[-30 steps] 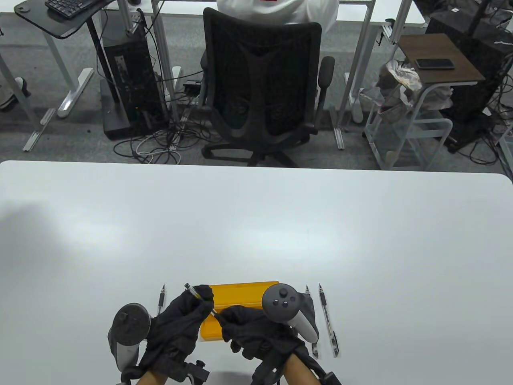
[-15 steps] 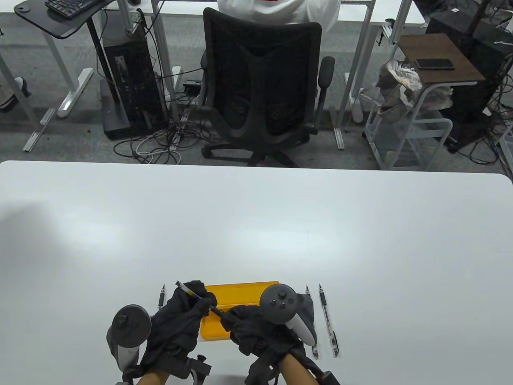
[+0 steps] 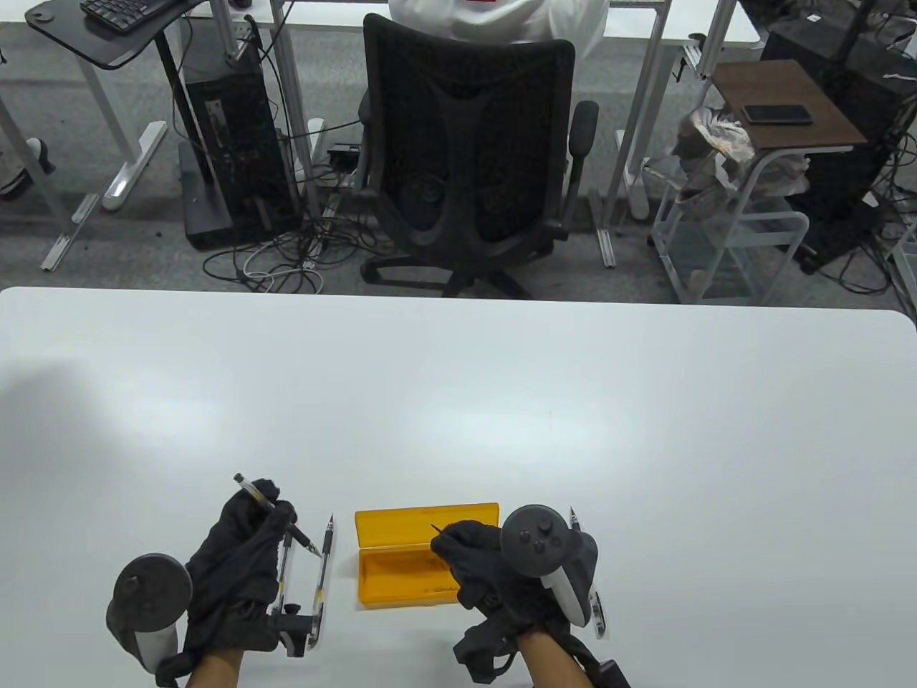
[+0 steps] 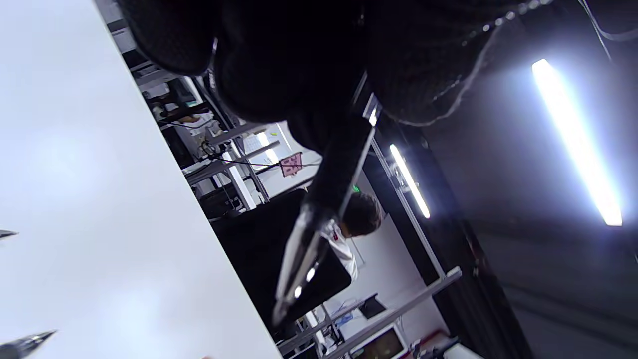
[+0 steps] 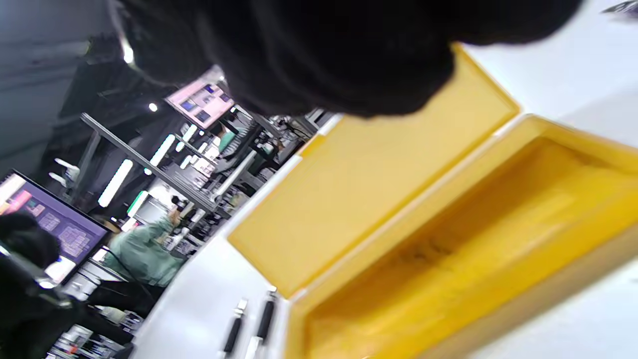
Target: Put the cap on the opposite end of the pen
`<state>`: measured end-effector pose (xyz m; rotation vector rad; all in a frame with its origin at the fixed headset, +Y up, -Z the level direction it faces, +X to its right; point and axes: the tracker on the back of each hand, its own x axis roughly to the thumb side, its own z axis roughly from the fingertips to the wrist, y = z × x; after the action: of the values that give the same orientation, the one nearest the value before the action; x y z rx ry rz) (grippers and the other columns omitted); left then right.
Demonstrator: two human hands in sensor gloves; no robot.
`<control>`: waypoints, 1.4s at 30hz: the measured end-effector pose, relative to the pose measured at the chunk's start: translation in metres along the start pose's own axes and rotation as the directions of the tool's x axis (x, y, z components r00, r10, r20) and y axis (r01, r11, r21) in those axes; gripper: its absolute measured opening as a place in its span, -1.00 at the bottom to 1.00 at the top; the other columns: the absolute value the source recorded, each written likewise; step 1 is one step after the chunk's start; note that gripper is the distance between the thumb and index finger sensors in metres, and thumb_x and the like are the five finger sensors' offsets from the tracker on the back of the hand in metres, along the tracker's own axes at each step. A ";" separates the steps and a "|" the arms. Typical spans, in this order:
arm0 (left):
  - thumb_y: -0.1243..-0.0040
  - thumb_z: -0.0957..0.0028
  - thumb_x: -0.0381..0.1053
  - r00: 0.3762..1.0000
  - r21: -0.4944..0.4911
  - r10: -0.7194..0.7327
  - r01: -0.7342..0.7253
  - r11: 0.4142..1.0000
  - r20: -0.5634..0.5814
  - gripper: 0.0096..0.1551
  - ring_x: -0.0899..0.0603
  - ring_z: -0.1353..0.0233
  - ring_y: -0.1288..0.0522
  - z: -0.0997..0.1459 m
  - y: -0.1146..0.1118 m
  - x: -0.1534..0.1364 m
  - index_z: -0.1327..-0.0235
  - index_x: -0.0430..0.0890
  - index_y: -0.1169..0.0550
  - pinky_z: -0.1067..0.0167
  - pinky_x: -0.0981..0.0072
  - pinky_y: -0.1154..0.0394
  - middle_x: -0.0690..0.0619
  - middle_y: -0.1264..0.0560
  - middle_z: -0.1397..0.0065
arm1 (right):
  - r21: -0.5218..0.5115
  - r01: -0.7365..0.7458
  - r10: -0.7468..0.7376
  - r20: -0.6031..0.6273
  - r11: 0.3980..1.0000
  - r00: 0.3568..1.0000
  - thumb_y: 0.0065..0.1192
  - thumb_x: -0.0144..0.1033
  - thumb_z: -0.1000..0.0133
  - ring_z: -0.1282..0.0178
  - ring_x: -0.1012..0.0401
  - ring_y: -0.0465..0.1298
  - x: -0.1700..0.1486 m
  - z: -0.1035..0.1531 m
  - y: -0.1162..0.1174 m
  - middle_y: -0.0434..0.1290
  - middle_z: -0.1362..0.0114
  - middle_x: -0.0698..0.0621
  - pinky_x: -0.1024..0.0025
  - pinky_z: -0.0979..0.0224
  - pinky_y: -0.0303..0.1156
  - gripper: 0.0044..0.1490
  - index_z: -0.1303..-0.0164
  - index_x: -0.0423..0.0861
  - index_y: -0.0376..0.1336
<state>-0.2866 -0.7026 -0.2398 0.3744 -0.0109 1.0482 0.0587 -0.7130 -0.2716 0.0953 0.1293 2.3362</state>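
The left hand (image 3: pixel 240 552) grasps the pen (image 3: pixel 276 514) left of the yellow case (image 3: pixel 408 573), axis slanting, tip toward it; the right hand (image 3: pixel 487 566) pinches the cap (image 3: pixel 438 531) over the case

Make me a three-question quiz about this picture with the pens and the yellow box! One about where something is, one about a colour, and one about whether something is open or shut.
1. Where is the box?
A. between the two hands
B. on the chair
C. at the table's far edge

2. What colour is the box?
A. blue
B. yellow
C. green

3. How is the box's lid?
A. shut
C. open
B. missing

Answers:
1 A: the table view shows it lying between the left hand and the right hand.
2 B: its walls and lid are yellow in both the table and right wrist views.
3 C: the lid is folded back, so the inside shows.

The left hand also holds a pen.
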 end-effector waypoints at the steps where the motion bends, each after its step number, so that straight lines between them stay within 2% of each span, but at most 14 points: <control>1: -0.39 -0.14 0.03 1.000 -0.021 -0.023 0.023 1.000 0.014 -0.36 -0.19 -0.05 -0.59 0.001 -0.003 0.001 -0.38 -0.24 -0.47 -0.34 -0.26 -0.31 -0.14 -0.68 -0.13 | -0.008 -0.048 0.048 0.001 0.999 0.999 0.24 -0.08 0.02 0.44 0.22 0.65 -0.001 0.000 0.000 0.66 0.25 0.00 0.29 0.26 0.58 -0.43 -0.06 -0.12 0.51; 7: -0.39 -0.13 0.03 0.981 -0.116 -0.146 0.161 0.980 0.128 -0.40 -0.22 -0.08 -0.57 0.003 -0.018 0.014 -0.35 -0.23 -0.53 -0.35 -0.31 -0.28 -0.15 -0.68 -0.12 | -0.037 -0.064 0.065 0.040 0.997 0.997 0.22 -0.19 0.01 0.28 0.17 0.67 0.002 0.001 -0.002 0.64 0.08 -0.03 0.25 0.15 0.58 -0.43 -0.19 -0.07 0.45; 10: -0.34 -0.11 -0.02 0.949 -0.175 -0.233 0.272 0.946 0.211 -0.43 -0.26 -0.14 -0.53 0.005 -0.028 0.022 -0.36 -0.20 -0.55 -0.37 -0.38 -0.22 -0.17 -0.66 -0.14 | -0.058 -0.080 0.084 0.067 0.995 0.994 0.20 -0.22 0.01 0.22 0.16 0.67 0.005 0.003 -0.001 0.63 0.02 -0.04 0.24 0.11 0.58 -0.43 -0.22 -0.04 0.43; 12: -0.31 -0.09 -0.05 0.878 -0.204 -0.348 0.426 0.882 0.328 -0.45 -0.28 -0.19 -0.50 0.007 -0.035 0.031 -0.36 -0.17 -0.57 -0.39 -0.40 -0.19 -0.17 -0.64 -0.18 | -0.046 -0.098 0.102 0.089 0.994 0.991 0.17 -0.26 0.00 0.18 0.15 0.66 0.006 0.003 0.001 0.62 -0.02 -0.04 0.23 0.08 0.57 -0.43 -0.24 -0.02 0.42; 13: -0.28 -0.10 -0.06 0.799 -0.205 -0.437 0.549 0.810 0.412 -0.46 -0.29 -0.22 -0.48 0.008 -0.039 0.037 -0.36 -0.15 -0.57 -0.40 -0.41 -0.18 -0.16 -0.63 -0.21 | -0.038 -0.109 0.112 0.099 0.993 0.989 0.16 -0.28 0.00 0.15 0.15 0.66 0.007 0.004 0.002 0.61 -0.04 -0.04 0.22 0.06 0.57 -0.43 -0.25 0.01 0.41; 15: -0.25 -0.09 -0.04 0.651 -0.125 -0.574 0.709 0.695 0.497 -0.46 -0.27 -0.24 -0.49 0.012 -0.044 0.046 -0.35 -0.09 -0.58 -0.41 -0.39 -0.20 -0.12 -0.63 -0.21 | -0.043 -0.114 0.118 0.120 0.993 0.986 0.15 -0.29 -0.01 0.13 0.15 0.66 0.009 0.005 0.002 0.60 -0.07 -0.04 0.21 0.04 0.57 -0.43 -0.25 0.03 0.41; 16: -0.25 -0.08 -0.03 0.605 -0.101 -0.600 0.743 0.661 0.524 -0.47 -0.25 -0.24 -0.49 0.013 -0.046 0.049 -0.35 -0.07 -0.58 -0.41 -0.39 -0.20 -0.10 -0.63 -0.21 | -0.046 -0.109 0.114 0.129 0.993 0.985 0.15 -0.29 -0.01 0.13 0.15 0.66 0.010 0.005 0.002 0.60 -0.07 -0.04 0.22 0.04 0.57 -0.43 -0.25 0.04 0.41; 17: -0.25 -0.08 -0.03 0.585 -0.102 -0.604 0.758 0.644 0.541 -0.47 -0.25 -0.24 -0.49 0.015 -0.050 0.051 -0.34 -0.07 -0.59 -0.41 -0.39 -0.20 -0.10 -0.63 -0.21 | -0.051 -0.097 0.104 0.146 0.994 0.984 0.15 -0.29 0.00 0.12 0.15 0.66 0.011 0.006 0.003 0.60 -0.07 -0.04 0.22 0.04 0.57 -0.43 -0.25 0.04 0.40; 21: -0.29 -0.07 -0.03 0.638 -0.143 -0.556 0.715 0.684 0.532 -0.47 -0.27 -0.24 -0.49 0.015 -0.054 0.051 -0.32 -0.09 -0.61 -0.42 -0.41 -0.18 -0.12 -0.63 -0.19 | -0.037 -0.113 0.118 0.184 0.993 0.976 0.15 -0.28 0.00 0.12 0.15 0.66 0.015 0.007 0.008 0.60 -0.07 -0.04 0.22 0.04 0.57 -0.43 -0.25 0.05 0.40; 25: -0.29 -0.07 -0.03 0.621 -0.142 -0.560 0.730 0.669 0.548 -0.48 -0.26 -0.24 -0.49 0.016 -0.057 0.052 -0.31 -0.09 -0.61 -0.42 -0.41 -0.18 -0.12 -0.64 -0.19 | -0.025 -0.157 0.159 0.214 0.987 0.964 0.15 -0.28 0.00 0.12 0.16 0.66 0.019 0.008 0.014 0.60 -0.07 -0.03 0.22 0.04 0.57 -0.43 -0.25 0.06 0.40; 30: -0.29 -0.07 -0.03 0.633 -0.168 -0.529 0.716 0.678 0.565 -0.48 -0.26 -0.25 -0.48 0.018 -0.063 0.053 -0.31 -0.09 -0.61 -0.43 -0.41 -0.17 -0.12 -0.63 -0.19 | -0.036 -0.165 0.169 0.219 0.986 0.961 0.15 -0.27 -0.01 0.12 0.16 0.66 0.022 0.010 0.015 0.60 -0.07 -0.03 0.22 0.04 0.57 -0.43 -0.25 0.06 0.40; 35: -0.28 -0.08 -0.03 0.606 -0.138 -0.545 0.732 0.667 0.579 -0.48 -0.26 -0.25 -0.48 0.020 -0.064 0.056 -0.32 -0.09 -0.60 -0.43 -0.41 -0.17 -0.12 -0.63 -0.19 | -0.024 -0.229 0.228 0.217 0.973 0.949 0.15 -0.28 -0.01 0.11 0.14 0.65 0.022 0.009 0.018 0.59 -0.08 -0.04 0.21 0.02 0.57 -0.43 -0.26 0.06 0.40; 40: -0.28 -0.08 -0.04 0.597 -0.153 -0.535 0.740 0.654 0.598 -0.48 -0.27 -0.25 -0.48 0.022 -0.070 0.055 -0.32 -0.09 -0.60 -0.43 -0.41 -0.17 -0.12 -0.63 -0.20 | -0.017 -0.218 0.216 0.238 0.976 0.947 0.16 -0.28 -0.01 0.11 0.14 0.65 0.025 0.011 0.018 0.60 -0.08 -0.04 0.20 0.02 0.57 -0.43 -0.26 0.05 0.40; 42: -0.28 -0.08 -0.03 0.588 -0.150 -0.542 0.748 0.646 0.600 -0.48 -0.26 -0.25 -0.48 0.022 -0.070 0.054 -0.32 -0.09 -0.60 -0.43 -0.41 -0.17 -0.11 -0.63 -0.20 | -0.005 -0.256 0.250 0.236 0.967 0.939 0.16 -0.28 -0.01 0.10 0.14 0.65 0.024 0.011 0.020 0.60 -0.09 -0.04 0.20 0.02 0.57 -0.43 -0.26 0.06 0.40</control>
<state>-0.1963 -0.6952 -0.2297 0.2394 -0.5247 0.1414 0.0289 -0.7088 -0.2572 0.4229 0.0294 2.5584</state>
